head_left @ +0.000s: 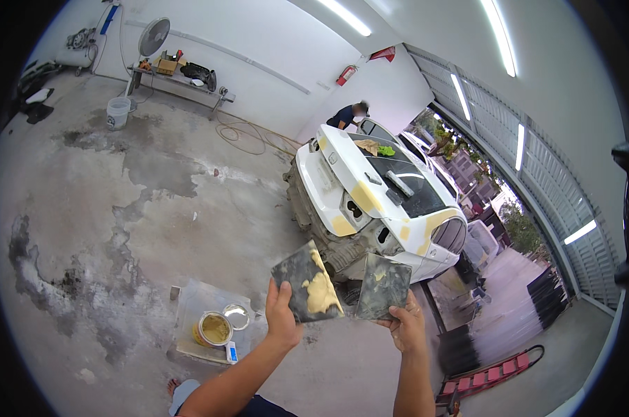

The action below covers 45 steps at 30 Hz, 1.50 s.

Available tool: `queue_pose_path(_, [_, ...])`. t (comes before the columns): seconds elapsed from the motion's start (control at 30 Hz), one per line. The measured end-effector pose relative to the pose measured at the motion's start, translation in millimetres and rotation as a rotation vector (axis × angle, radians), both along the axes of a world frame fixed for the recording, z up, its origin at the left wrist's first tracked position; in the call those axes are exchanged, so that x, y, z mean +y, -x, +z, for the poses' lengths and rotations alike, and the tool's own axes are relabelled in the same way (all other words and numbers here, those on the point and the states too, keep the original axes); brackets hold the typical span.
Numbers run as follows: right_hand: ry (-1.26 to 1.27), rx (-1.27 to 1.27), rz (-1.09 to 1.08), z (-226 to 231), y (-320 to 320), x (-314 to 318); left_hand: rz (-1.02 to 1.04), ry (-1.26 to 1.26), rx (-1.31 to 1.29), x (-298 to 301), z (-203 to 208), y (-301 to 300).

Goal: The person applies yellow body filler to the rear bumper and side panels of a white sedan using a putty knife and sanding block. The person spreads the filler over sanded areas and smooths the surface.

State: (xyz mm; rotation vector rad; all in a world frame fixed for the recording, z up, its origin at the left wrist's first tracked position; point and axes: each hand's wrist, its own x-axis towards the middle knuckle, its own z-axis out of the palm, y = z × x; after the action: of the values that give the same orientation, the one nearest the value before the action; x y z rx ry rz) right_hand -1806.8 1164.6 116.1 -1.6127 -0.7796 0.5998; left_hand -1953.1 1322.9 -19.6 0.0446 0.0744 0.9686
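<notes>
My left hand (282, 321) is closed on the lower left edge of a dark square putty board (291, 276). A thick lump of pale yellow body filler (321, 293) lies along the right side of that board. In my right hand (407, 326), thumb on the near face, is a second dark flat plate (386, 283) with a small yellow smear. The two plates stand close together, a narrow gap between them. Beyond them is the white car (342, 169), its trunk lid and rear side patched with yellow filler; its rear bumper is off.
At lower left, an open can (201, 338) of yellowish paste sits on a low stand beside a round lid (237, 317) and a blue-and-white tube (232, 352). A red step ladder (491, 372) lies at lower right. Another person (343, 116) leans by the car. Hoses (248, 139) cross the floor.
</notes>
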Motion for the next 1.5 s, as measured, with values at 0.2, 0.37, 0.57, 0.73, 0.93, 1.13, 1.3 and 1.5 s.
queue_pose_path(0.2, [-0.04, -0.093, -0.005, -54.7, 54.7, 2.1, 0.142, -0.226, 0.41, -19.6, -19.5, -4.7])
queue_pose_path(0.37, [0.653, -0.798, 0.265, -58.8, 62.1, -15.5, 0.304, -0.253, 0.412, 25.9, -6.7, 12.6])
queue_pose_path(0.57, [-0.191, -0.028, -0.277, -93.0, -4.3, -6.1, -0.311, -0.14, 0.429, 21.7, -13.4, 52.5])
queue_pose_path(0.73, [-0.448, 0.701, -0.077, -133.4, -20.7, 18.7, -0.55, -0.039, 0.372, -41.2, -6.6, 37.7])
queue_pose_path(0.93, [-0.411, 0.567, 0.104, -137.4, -20.4, 19.2, -0.324, -0.081, 0.432, -14.5, 38.1, 9.2])
queue_pose_path(1.13, [-0.535, 0.673, -0.022, -130.7, -54.4, 18.1, -0.222, -0.097, 0.582, -24.5, 54.4, -20.7])
queue_pose_path(1.3, [-0.286, 0.5, -0.049, -147.5, -89.4, 16.4, -0.112, -0.165, 0.539, -36.9, 52.4, -65.4])
queue_pose_path(1.5, [-0.718, 0.588, -0.044, -158.3, -125.8, 1.1, 0.089, -0.262, 0.554, -29.0, 42.7, -100.2])
